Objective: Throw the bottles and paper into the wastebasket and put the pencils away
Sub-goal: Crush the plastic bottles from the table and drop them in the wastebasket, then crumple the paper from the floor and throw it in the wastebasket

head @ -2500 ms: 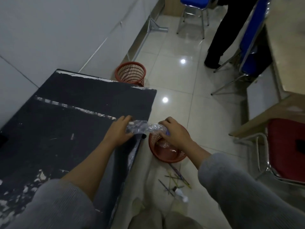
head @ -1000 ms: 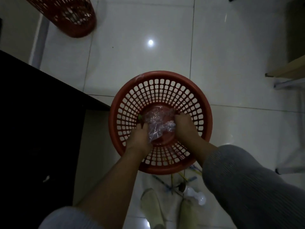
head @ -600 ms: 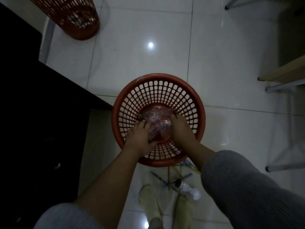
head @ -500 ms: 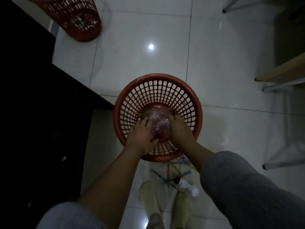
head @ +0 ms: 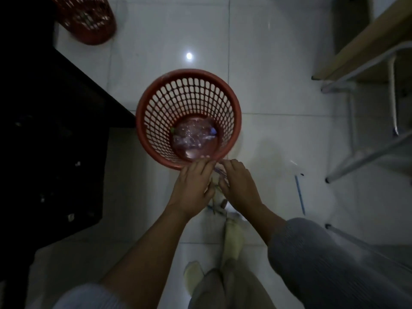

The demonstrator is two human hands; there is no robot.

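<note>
- A round red plastic lattice wastebasket [head: 188, 117] stands upright on the glossy white tiled floor [head: 267, 74] and serves as the landmark here.
- At the bottom of the wastebasket lies a crumpled clear plastic bottle [head: 193, 135], with a small green bit at its left end and a bluish bit at its right.
- The left hand [head: 193, 188] is just outside the wastebasket's near rim, palm down, fingertips touching or almost touching the rim; its grip is loosely spread, fingers apart, holding nothing that can be seen.
- The right hand [head: 239, 185] sits beside the left, also just below the near rim, fingers curled downward; whether its grip is around anything cannot be told.
- Under and between the hands, just nearer than the wastebasket, thin coloured pencils [head: 214, 197] lie on the floor, mostly hidden, with a small white object [head: 225, 204] beside them.
- A single blue pencil [head: 299, 194] lies on the floor well to the right of the wastebasket.
- A dark bench [head: 55, 130] is to the left of the wastebasket, its corner close to the rim.
- A second red lattice basket [head: 87, 18] stands far beyond and left of the wastebasket.
</note>
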